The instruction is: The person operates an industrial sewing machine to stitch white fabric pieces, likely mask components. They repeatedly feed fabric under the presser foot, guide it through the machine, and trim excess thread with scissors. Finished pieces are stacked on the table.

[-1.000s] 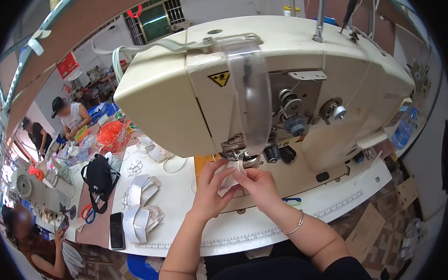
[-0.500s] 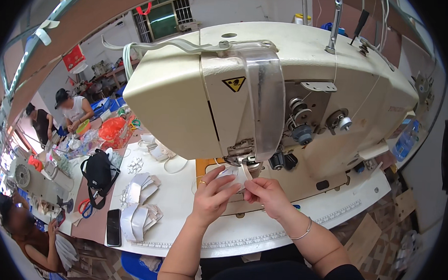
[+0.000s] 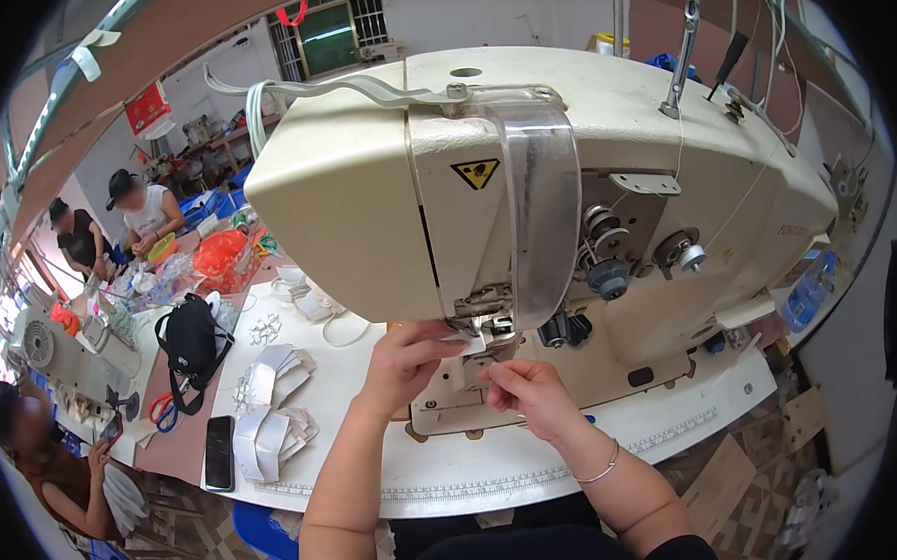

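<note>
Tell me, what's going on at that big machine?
Someone's left hand holds a small white piece at the stitching end of a big cream sewing machine. Their right hand is pinched close by; I can't tell whether it grips anything. More white pieces lie bunched on the left.

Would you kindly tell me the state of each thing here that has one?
Left hand: holding white piece
Right hand: thumb and forefinger closed
Sewing machine: threaded, motion unclear
Transparent guard: hanging down
Smartphone: lying flat, screen dark
Black bag: lying, strap loose
White stacked pieces: fanned out
</note>
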`<state>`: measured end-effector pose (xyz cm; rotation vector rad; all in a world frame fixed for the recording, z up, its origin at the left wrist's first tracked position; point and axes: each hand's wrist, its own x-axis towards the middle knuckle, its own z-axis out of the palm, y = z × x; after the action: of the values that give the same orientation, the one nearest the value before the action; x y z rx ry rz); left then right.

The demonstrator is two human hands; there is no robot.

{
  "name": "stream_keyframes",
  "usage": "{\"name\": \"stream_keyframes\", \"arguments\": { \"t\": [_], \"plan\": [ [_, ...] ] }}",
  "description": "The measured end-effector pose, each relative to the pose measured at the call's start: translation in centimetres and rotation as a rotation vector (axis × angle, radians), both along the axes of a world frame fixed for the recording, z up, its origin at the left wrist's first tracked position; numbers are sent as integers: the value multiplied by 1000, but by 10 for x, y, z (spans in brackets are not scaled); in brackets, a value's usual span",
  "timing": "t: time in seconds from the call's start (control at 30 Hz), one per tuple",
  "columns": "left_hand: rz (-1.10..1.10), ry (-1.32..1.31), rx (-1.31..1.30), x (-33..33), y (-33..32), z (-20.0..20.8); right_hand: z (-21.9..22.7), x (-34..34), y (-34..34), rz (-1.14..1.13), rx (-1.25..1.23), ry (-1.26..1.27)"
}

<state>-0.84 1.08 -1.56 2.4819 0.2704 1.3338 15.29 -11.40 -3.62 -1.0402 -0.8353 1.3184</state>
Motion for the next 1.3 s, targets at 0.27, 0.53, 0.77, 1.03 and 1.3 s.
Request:
{"name": "stream_keyframes", "arguments": {
  "t": [0.27, 0.53, 0.77, 1.03, 1.3],
  "plan": [
    [-88, -27, -81, 6, 19, 3, -17, 8, -8, 27, -45, 5],
    [-34, 49, -471, -1, 27, -29, -25, 7, -12, 52, -103, 15],
    [-173, -104, -939, -4, 21, -32, -40, 6, -15, 84, -128, -20],
    [-116, -24, -868, -7, 20, -35, -54, 6, -19, 82, -185, -2],
    [26, -192, -590, -7, 1, -25, -55, 3, -32, 23, -219, 8]
  ]
}}
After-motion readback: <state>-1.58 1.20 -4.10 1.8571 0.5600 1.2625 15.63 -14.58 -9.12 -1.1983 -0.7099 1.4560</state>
